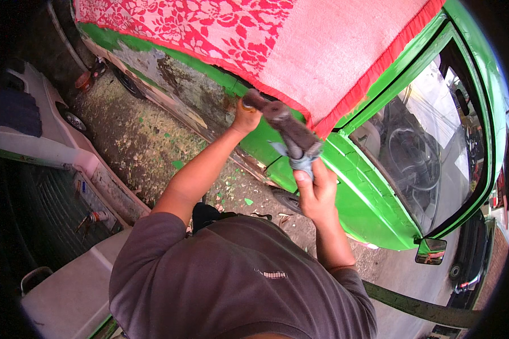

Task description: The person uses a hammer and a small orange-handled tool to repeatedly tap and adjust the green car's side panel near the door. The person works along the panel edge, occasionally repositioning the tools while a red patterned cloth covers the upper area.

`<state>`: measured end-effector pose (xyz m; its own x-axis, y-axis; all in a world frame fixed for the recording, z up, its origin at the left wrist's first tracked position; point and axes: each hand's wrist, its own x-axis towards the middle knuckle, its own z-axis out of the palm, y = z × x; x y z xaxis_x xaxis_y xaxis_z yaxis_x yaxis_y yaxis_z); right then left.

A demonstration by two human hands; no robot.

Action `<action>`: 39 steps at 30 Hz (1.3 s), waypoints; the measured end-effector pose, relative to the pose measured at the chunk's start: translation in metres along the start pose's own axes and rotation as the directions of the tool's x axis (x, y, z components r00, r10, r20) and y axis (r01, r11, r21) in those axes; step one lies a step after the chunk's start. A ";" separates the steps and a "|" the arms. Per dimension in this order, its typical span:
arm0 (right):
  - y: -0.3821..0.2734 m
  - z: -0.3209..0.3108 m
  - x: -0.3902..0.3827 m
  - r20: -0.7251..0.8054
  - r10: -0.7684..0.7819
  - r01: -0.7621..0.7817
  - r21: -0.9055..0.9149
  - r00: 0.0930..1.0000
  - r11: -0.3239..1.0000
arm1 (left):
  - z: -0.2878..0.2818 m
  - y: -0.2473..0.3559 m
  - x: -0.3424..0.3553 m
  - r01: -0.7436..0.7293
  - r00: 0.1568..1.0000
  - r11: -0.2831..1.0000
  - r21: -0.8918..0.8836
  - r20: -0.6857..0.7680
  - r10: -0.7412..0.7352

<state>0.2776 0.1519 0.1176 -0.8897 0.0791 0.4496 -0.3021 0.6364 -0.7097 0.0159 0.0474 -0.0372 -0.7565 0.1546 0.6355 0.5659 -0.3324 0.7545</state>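
My right hand [320,195] is wrapped around the taped grey-blue handle of a hammer [297,133], its dark worn head slightly blurred. Close by, my left hand [247,118] is closed on a dark blunt-ended tool [255,99], whose exact kind I cannot make out. The hammer head is next to that tool; whether they touch cannot be told. Both hands are over the side of a green vehicle [350,198], by the lower edge of a red and pink patterned blanket [277,51] draped on it. Left of my left hand, the body panel [192,82] is patchy, rusty and bare of green paint.
The green vehicle's door window [430,141] and side mirror [431,251] are at the right. A pale pickup [68,271] stands close on the left, with a spray can [99,216] in its bed. Leaf-strewn ground [136,135] lies between the vehicles.
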 end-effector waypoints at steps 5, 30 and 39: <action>0.017 0.005 0.026 0.092 0.280 -0.238 -0.318 0.956 0.918 | 0.015 0.022 0.011 -0.085 0.982 0.973 0.216 0.183 0.045; 0.048 -0.012 -0.033 -0.013 0.467 -0.427 0.387 0.884 0.817 | -0.011 0.016 0.000 0.098 0.994 0.982 -0.160 0.070 -0.088; 0.056 -0.011 -0.033 -0.008 0.460 -0.435 0.316 0.888 0.843 | -0.006 0.018 -0.007 0.093 0.995 0.986 -0.137 -0.011 -0.096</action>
<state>0.2941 0.1930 0.0689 -0.9263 0.3690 0.0766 0.0237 0.2598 -0.9654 0.0297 0.0348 -0.0286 -0.8108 0.1756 0.5584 0.4423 -0.4410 0.7809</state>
